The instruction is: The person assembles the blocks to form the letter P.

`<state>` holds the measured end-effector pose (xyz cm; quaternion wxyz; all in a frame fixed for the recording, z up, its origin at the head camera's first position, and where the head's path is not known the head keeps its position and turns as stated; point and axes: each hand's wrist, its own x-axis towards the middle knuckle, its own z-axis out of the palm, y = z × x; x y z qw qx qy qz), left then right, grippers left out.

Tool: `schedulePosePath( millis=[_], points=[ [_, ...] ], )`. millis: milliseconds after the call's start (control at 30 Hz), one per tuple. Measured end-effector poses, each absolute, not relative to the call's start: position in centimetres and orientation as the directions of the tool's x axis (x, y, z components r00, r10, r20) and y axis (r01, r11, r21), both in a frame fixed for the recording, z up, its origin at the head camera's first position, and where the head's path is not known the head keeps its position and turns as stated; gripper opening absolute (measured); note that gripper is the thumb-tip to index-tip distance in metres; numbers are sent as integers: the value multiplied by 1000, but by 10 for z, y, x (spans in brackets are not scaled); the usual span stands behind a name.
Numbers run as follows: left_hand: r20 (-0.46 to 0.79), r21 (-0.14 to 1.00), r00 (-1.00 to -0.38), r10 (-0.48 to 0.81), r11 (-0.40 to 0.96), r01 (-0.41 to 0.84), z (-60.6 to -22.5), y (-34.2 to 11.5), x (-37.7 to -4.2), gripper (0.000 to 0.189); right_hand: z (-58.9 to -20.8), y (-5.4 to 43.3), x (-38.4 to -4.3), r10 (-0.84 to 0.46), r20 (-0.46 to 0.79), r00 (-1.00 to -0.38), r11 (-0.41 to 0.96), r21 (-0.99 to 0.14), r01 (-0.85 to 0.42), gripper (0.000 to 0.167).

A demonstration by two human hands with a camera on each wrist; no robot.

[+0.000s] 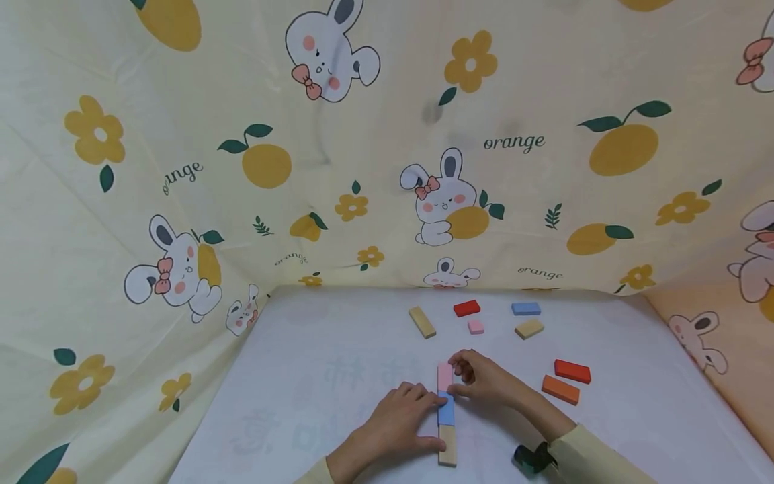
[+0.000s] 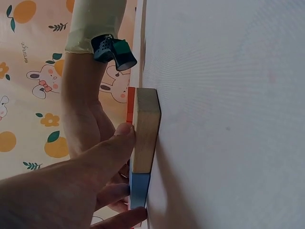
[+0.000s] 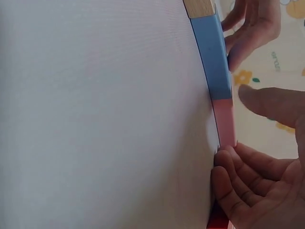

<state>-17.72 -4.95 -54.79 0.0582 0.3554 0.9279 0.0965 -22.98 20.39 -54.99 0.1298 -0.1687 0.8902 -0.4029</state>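
A wooden block (image 1: 447, 446), a blue block (image 1: 445, 410) and a pink block (image 1: 445, 377) lie end to end in a straight row, the wooden one nearest the person. My left hand (image 1: 402, 420) is along the row's left side. Its thumb (image 2: 123, 136) touches the wooden block, and a fingertip reaches the blue one. At the far end, my right hand (image 1: 486, 380) has its fingertips (image 3: 224, 157) against the end of the pink block. The right thumb (image 3: 267, 102) stands apart beside the joint of pink and blue.
Beyond the row lie wooden blocks (image 1: 422, 322) (image 1: 529, 329), a red block (image 1: 467, 308), a small pink block (image 1: 476, 327) and a blue block (image 1: 526, 308). Right of the right hand are another red block (image 1: 572, 371) and an orange block (image 1: 560, 390). A patterned curtain (image 1: 375, 134) surrounds the white table (image 1: 272, 376).
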Motion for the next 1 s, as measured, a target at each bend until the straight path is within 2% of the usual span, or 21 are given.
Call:
schedulePosePath(
  millis=[500,667,1000],
  points=[
    [-52,237,-740,671,728,643,-551,-48,-180,74,-545,198,-226,-350,-116,-930,651,-744,-152,47],
    [-43,256,-744,666,727,637,-552,-48,-183,76,-538,202,-226,-377,-86,-922,664,-719,-205,52],
    [-79,320,-752,654,732,602,-555,-50,-191,96,-522,244,-231,-407,19,-913,669,-675,-311,42]
  ],
)
